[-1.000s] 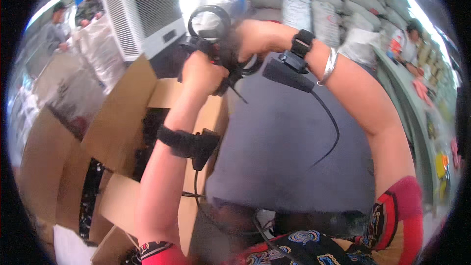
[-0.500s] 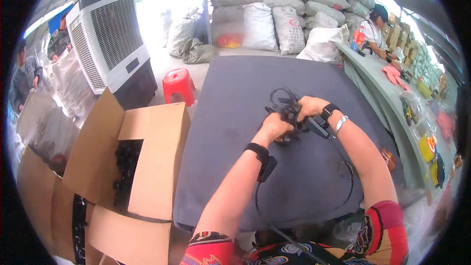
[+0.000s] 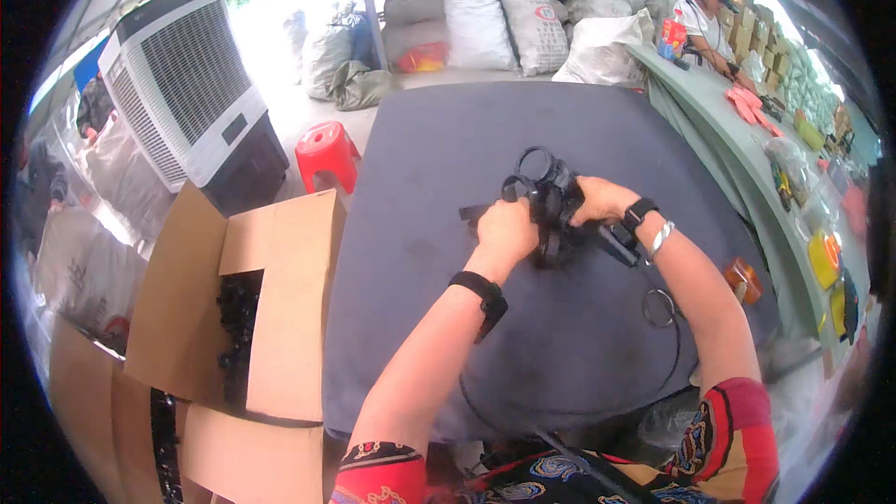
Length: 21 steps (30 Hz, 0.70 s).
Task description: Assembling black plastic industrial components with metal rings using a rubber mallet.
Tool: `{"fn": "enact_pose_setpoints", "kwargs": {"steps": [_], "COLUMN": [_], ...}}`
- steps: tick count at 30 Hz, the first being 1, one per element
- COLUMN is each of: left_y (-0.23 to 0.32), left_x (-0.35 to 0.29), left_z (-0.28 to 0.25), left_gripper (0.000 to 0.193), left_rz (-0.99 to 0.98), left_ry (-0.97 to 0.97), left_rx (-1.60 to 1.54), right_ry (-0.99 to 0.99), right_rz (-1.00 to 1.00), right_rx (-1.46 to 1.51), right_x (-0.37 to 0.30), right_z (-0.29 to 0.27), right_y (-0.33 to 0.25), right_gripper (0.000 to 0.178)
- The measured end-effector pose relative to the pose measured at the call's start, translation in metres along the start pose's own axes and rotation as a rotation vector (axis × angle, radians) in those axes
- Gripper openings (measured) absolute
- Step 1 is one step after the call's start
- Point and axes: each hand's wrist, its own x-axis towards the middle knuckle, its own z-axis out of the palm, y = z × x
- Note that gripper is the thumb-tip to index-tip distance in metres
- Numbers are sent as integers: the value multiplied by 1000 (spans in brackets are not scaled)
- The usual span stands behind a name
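A bunch of black ring-shaped plastic parts (image 3: 553,189) is gathered between my two hands above the dark grey table (image 3: 420,317). My left hand (image 3: 509,231) grips the bunch from its left side, fingers closed round it. On the other side my right hand (image 3: 600,202) is closed on the same bunch, thumb and fingers curled in. One round ring sticks up at the far end, and a flat black piece juts out left of my left hand. Black bands sit on both wrists, and a thin black cable loops from near my right wrist toward my body.
An open cardboard box (image 3: 294,317) with black parts inside stands left of the table. Beyond it are a red stool (image 3: 327,157) and an air cooler (image 3: 191,84). At right a long side table (image 3: 695,98) holds pink gloves (image 3: 749,110); a person works there. Stacked sacks (image 3: 478,23) line the back.
The bunch has turned between my hands, and one ring now stands up clearly at its far end. My left hand has shifted slightly left. The whole view has tilted a little.
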Motion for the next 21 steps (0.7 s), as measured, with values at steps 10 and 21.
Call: {"fn": "enact_pose_setpoints", "kwargs": {"steps": [10,21], "left_y": [-2,-27], "left_x": [9,-11], "left_z": [16,-26], "left_gripper": [35,32], "left_rz": [91,105], "left_ry": [26,159], "left_rx": [-271,-297], "right_ry": [196,188], "right_rz": [123,43], "right_rx": [-138,-241], "right_x": [-6,-26], "right_z": [26,6], "right_y": [25,-6], "right_gripper": [53,48]}}
